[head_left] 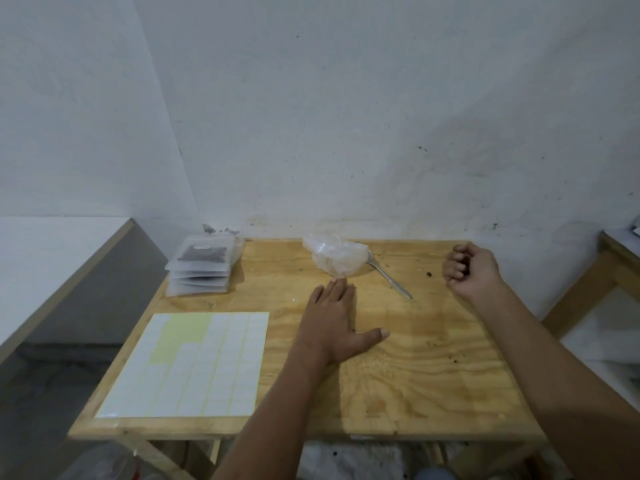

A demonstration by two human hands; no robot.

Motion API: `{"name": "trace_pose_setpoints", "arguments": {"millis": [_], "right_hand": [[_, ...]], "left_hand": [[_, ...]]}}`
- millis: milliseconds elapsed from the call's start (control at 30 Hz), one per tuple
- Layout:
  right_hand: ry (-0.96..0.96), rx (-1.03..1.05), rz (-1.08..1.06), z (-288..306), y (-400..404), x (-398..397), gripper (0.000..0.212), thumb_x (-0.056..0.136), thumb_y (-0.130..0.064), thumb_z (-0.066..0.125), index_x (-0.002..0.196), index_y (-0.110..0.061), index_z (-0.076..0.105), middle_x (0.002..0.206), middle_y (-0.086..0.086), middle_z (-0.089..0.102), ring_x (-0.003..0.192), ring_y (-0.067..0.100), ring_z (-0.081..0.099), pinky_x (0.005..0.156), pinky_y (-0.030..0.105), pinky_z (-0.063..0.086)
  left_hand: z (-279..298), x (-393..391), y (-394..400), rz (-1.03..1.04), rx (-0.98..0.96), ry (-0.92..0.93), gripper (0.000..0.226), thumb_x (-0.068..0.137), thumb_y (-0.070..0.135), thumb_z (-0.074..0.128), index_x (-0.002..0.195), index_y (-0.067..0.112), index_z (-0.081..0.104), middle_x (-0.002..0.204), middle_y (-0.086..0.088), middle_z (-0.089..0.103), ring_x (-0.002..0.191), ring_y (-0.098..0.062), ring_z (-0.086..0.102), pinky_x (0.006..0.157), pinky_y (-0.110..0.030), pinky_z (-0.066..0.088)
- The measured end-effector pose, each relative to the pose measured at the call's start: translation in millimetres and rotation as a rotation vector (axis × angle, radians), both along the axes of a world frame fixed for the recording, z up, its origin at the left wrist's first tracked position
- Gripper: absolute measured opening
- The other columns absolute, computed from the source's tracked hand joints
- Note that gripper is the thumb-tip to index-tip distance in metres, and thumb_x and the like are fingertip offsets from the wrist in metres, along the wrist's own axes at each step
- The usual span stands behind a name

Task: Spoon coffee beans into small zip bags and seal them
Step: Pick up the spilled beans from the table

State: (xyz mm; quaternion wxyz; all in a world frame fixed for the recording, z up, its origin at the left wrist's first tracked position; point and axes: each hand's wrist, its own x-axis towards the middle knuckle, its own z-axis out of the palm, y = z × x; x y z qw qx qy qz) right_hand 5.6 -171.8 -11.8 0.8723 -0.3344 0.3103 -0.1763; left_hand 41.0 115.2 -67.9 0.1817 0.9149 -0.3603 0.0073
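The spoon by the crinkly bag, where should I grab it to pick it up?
Grab the spoon by its thin handle end, which points toward you and to the right, away from the plastic bag. Its bowl sits against the bag, so it is harder to reach. Your right hand is closest, so come from that side.

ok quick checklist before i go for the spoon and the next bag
1. Spoon free to pick up: ok, it lies on the table, bowl end tucked by the clear bag.
2. Right hand free: ok, curled, holding nothing.
3. Left hand free: ok, flat on the table, fingers just short of the clear bag.
4. Beans left in the clear bag: cannot tell.
5. Empty zip bags at hand: cannot tell; the stack at far left looks filled.
6. Loose bean near the right hand: not ok, clear it.
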Motion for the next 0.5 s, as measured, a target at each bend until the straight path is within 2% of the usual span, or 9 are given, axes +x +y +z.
{"name": "trace_pose_setpoints", "arguments": {"millis": [33, 100, 167, 200, 233, 300, 400, 500], "right_hand": [[0.115, -0.166, 0.016, -1, 1, 0, 0.037, 0.109, -0.028, 0.035, 0.076, -0.017, 0.047, 0.053, -0.005, 0.036, 0.034, 0.008, 0.025, 0.031, 0.018, 0.019], [0.387, -0.684, 0.074, -7, 3, 0, 0.038, 0.11, -0.032, 0.039, 0.082, -0.014, 0.057, 0.059, -0.003, 0.042, 0.04, 0.011, 0.031, 0.039, 0.021, 0.026], [0.621, -1.289, 0.162, -15, 6, -2, 0.04, 0.108, -0.033, 0.043, 0.087, -0.008, 0.066, 0.074, 0.003, 0.061, 0.058, 0.019, 0.051, 0.056, 0.03, 0.042], [0.69, -1.516, 0.216, -18, 7, -3, 0.037, 0.108, -0.032, 0.044, 0.091, -0.008, 0.065, 0.084, 0.004, 0.065, 0.069, 0.023, 0.057, 0.063, 0.033, 0.046], [0.729, -1.646, 0.263, -20, 9, -4, 0.028, 0.108, -0.03, 0.044, 0.096, -0.012, 0.062, 0.089, 0.003, 0.064, 0.077, 0.023, 0.059, 0.066, 0.034, 0.046], [0.776, -1.769, 0.35, -21, 14, -6, 0.013, 0.107, -0.03, 0.044, 0.106, -0.021, 0.054, 0.09, 0.0, 0.06, 0.08, 0.023, 0.057, 0.064, 0.034, 0.045], [0.825, -1.909, 0.42, -24, 18, -6, 0.014, 0.108, -0.033, 0.044, 0.109, -0.021, 0.051, 0.086, 0.0, 0.059, 0.075, 0.022, 0.056, 0.064, 0.035, 0.048], [0.836, -1.953, 0.407, -26, 18, -5, 0.016, 0.108, -0.032, 0.043, 0.105, -0.02, 0.052, 0.08, 0.001, 0.06, 0.069, 0.02, 0.056, 0.062, 0.036, 0.049]], "left_hand": [[0, 0, 0, 0.002, -0.001, -0.002, 0.118, 0.078, 0.091, 0.041, 0.162, 0.01, 0.024, 0.171, -0.009, 0.017, 0.159, -0.022, 0.01, 0.129, -0.042, 0.005], [-2, 1, -1, 0.003, -0.003, -0.008, 0.118, 0.077, 0.092, 0.04, 0.161, 0.011, 0.024, 0.171, -0.009, 0.017, 0.158, -0.021, 0.01, 0.129, -0.042, 0.006], [-3, 1, -1, 0.002, -0.005, -0.012, 0.118, 0.076, 0.093, 0.039, 0.161, 0.011, 0.026, 0.17, -0.009, 0.018, 0.158, -0.022, 0.011, 0.129, -0.042, 0.006], [-3, 2, -1, 0.003, -0.005, -0.016, 0.118, 0.076, 0.093, 0.038, 0.161, 0.011, 0.026, 0.17, -0.009, 0.019, 0.158, -0.022, 0.012, 0.129, -0.042, 0.006], [-3, 1, -1, 0.005, -0.003, -0.017, 0.118, 0.076, 0.093, 0.038, 0.161, 0.012, 0.026, 0.17, -0.008, 0.019, 0.158, -0.022, 0.012, 0.129, -0.042, 0.007], [-2, 1, -1, 0.005, 0.006, -0.014, 0.117, 0.077, 0.092, 0.04, 0.161, 0.012, 0.026, 0.171, -0.008, 0.018, 0.158, -0.022, 0.011, 0.129, -0.042, 0.006], [0, 0, -1, 0.003, 0.007, -0.012, 0.115, 0.078, 0.09, 0.042, 0.161, 0.011, 0.026, 0.171, -0.009, 0.018, 0.158, -0.022, 0.011, 0.129, -0.042, 0.006], [0, 0, 0, 0.001, 0.007, -0.005, 0.115, 0.078, 0.09, 0.042, 0.161, 0.012, 0.025, 0.171, -0.009, 0.016, 0.159, -0.022, 0.01, 0.129, -0.042, 0.005]]}}
